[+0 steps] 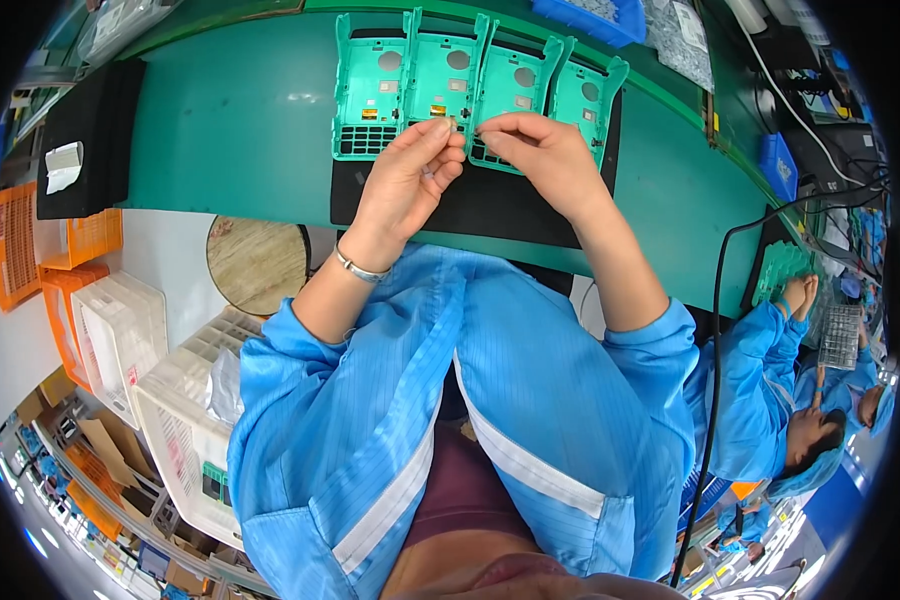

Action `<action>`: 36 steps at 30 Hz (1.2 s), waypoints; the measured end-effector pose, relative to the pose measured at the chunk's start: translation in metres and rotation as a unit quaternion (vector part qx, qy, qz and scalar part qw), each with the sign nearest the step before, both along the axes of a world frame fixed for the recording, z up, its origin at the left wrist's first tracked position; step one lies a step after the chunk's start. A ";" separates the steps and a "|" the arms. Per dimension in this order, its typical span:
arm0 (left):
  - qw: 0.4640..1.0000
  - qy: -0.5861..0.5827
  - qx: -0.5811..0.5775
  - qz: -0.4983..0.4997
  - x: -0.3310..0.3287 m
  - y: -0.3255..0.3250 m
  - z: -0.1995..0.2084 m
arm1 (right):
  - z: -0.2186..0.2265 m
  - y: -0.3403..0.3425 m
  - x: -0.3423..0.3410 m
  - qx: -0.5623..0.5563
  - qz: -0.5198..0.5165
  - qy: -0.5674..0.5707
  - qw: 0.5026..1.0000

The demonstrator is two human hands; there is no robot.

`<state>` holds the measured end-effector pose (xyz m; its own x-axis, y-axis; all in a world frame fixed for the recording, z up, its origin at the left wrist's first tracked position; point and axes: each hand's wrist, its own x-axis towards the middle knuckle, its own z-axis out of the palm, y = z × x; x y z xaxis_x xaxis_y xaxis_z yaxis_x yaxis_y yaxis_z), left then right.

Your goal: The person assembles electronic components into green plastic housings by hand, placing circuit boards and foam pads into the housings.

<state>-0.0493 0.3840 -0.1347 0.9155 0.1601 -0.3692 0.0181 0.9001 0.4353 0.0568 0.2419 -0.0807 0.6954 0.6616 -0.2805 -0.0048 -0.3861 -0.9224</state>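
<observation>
Several green plastic housings (451, 75) lie side by side on a black mat (370, 190), each with a round hole and a grid of slots at its near end. Over the near end of the second housing from the left, my left hand (417, 172) has thumb and forefinger pinched together. A tiny piece seems to show at its fingertips, too small to name. My right hand (550, 158) is also pinched, just right of it, above the third housing's near edge. What its fingertips hold is hard to make out. The two hands are close but apart.
The mat rests on a green worktable (230, 130). A black box (90, 140) stands at the left, blue bins (595, 18) at the far edge. White crates (185, 400) and a round stool (258, 265) are lower left. A black cable (718, 330) and a co-worker (750, 400) are at the right.
</observation>
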 end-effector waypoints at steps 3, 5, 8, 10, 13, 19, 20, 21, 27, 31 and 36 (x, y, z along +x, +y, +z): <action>1.000 -0.011 -0.006 0.010 0.000 -0.001 0.006 | 0.003 0.006 -0.001 -0.002 0.008 0.011 1.000; 0.999 -0.022 -0.009 0.022 0.000 -0.001 0.007 | 0.002 0.007 -0.002 -0.008 0.010 -0.002 1.000; 1.000 -0.006 -0.005 0.011 -0.001 0.001 0.006 | -0.006 0.003 -0.004 0.009 -0.010 -0.009 1.000; 1.000 0.009 0.003 0.010 -0.001 0.001 0.006 | -0.007 0.000 -0.004 0.004 -0.017 -0.006 1.000; 1.000 -0.008 -0.009 0.014 -0.001 0.003 -0.002 | -0.008 -0.001 -0.006 0.017 -0.024 0.000 1.000; 1.000 0.003 -0.002 0.010 -0.003 0.001 -0.001 | 0.000 0.007 -0.015 0.032 -0.013 -0.065 0.997; 1.000 0.006 -0.005 0.008 -0.002 0.000 -0.001 | -0.001 0.008 -0.014 0.029 -0.015 -0.063 0.997; 1.000 0.014 0.016 0.005 -0.001 -0.001 -0.002 | -0.003 0.010 -0.013 0.017 -0.014 -0.060 0.998; 0.994 0.031 0.107 -0.013 -0.005 -0.006 0.006 | 0.009 0.013 -0.016 -0.048 0.012 -0.118 0.992; 0.994 0.031 0.102 -0.004 -0.003 -0.008 0.006 | 0.001 0.013 0.000 -0.086 0.016 -0.180 0.980; 0.996 0.002 0.083 0.027 -0.005 0.002 0.013 | -0.014 0.025 0.046 -0.198 -0.035 -0.156 0.967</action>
<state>-0.0546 0.3865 -0.1217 0.9020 0.2691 -0.3378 -0.0264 0.8150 0.5788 0.1032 0.2673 -0.0948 0.8260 0.4938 -0.2718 0.2115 -0.7185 -0.6626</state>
